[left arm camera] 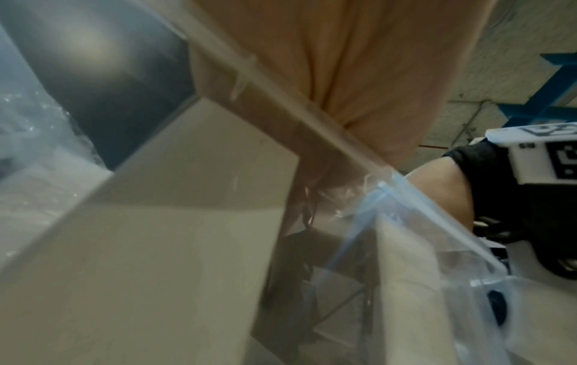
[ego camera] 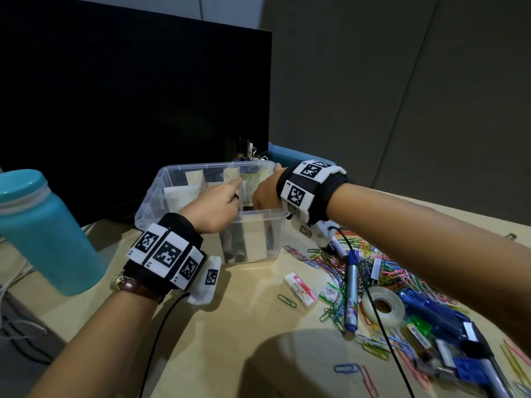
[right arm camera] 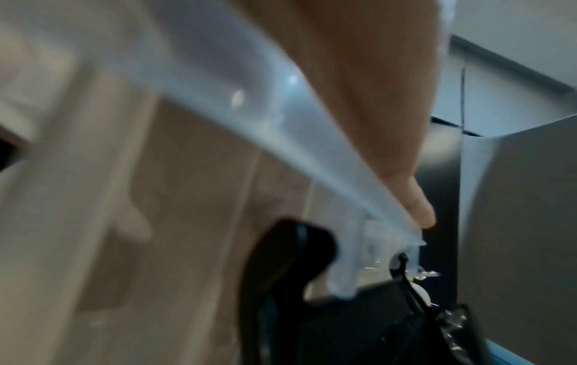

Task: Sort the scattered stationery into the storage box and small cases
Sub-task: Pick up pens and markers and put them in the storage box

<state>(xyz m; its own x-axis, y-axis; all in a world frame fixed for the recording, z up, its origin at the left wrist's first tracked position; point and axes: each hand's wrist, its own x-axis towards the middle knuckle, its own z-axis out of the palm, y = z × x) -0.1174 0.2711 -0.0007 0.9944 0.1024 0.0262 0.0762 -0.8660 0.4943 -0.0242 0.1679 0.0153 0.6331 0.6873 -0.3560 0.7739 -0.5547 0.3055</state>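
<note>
Pale wooden desk [ego camera: 230,326] mostly unsorted: coloured wire paperclips [ego camera: 382,271] heaped right, clear plastic storage box [ego camera: 161,193] far centre, left hand [ego camera: 214,209] and right hand [ego camera: 265,192] reaching inside, grips impossible to tell.

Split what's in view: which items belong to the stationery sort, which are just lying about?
Job:
- clear storage box, both hands in it: left hand, right hand
- paper clips
- marker
- eraser
- tape roll

Lying about:
- teal bottle
- black monitor
- blue tray behind the box; role unclear
</note>
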